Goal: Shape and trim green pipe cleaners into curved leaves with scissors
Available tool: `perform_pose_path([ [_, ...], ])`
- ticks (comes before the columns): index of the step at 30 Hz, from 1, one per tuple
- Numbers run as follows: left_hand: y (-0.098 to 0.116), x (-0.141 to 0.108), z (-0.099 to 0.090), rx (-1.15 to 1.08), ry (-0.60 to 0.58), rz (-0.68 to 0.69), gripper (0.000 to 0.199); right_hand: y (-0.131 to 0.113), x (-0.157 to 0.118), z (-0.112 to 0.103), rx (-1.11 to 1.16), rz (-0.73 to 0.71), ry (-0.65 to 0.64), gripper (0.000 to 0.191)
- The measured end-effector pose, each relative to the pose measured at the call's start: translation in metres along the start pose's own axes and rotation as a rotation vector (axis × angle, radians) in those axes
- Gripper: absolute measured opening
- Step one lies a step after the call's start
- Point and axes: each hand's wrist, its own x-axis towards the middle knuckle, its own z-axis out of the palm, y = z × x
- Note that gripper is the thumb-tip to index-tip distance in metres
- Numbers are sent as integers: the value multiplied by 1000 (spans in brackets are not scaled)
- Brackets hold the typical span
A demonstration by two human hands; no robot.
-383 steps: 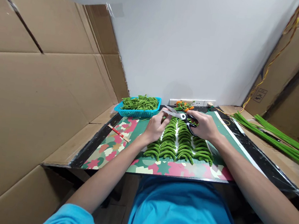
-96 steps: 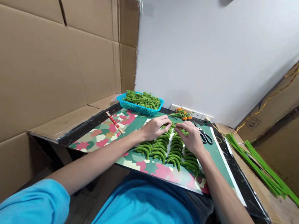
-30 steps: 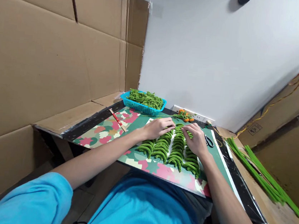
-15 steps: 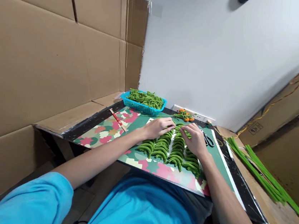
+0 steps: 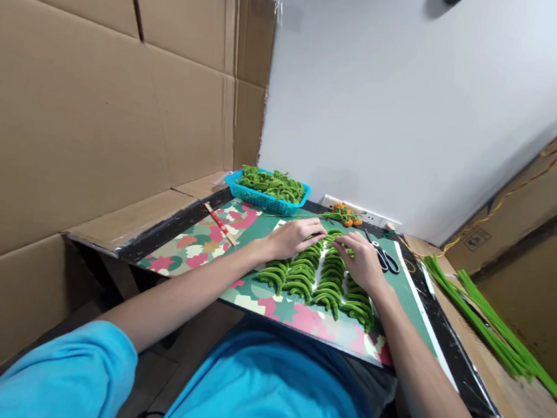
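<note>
Over the far part of the rows, my left hand (image 5: pixel 296 239) is closed in a pinch, thumb against fingers. Facing it a little to the right, my right hand (image 5: pixel 361 257) is also pinched. A small green fuzzy chenille stem piece seems to be between the fingertips, mostly covered by them. Beneath and in front of both hands lie several rows of curved green chenille stem pieces (image 5: pixel 331 279), set side by side on a white sheet. My hands hide the far ends of some rows.
A blue basket (image 5: pixel 264 201) heaped with green curved pieces stands at the back. Orange flowers (image 5: pixel 345 215) lie near a power strip (image 5: pixel 380 223). Black-handled scissors (image 5: pixel 387 260) sit right of my right hand. A red-wrapped stick (image 5: pixel 220 223) lies left; long green stems (image 5: pixel 481 326) rest on cardboard right.
My right hand has shifted slightly left, and more of the scissors shows beside it. The left hand stays almost in place. The rows look the same.
</note>
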Motion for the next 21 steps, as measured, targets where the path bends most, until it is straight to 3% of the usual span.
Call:
perform_pose_path([
  [10,1,0,0,5,27,-26,26,15,-3,-5,-79,65,11,30],
  [21,0,0,-1,10,39,-16,27,70,-25,-7,-356,476,166,32],
])
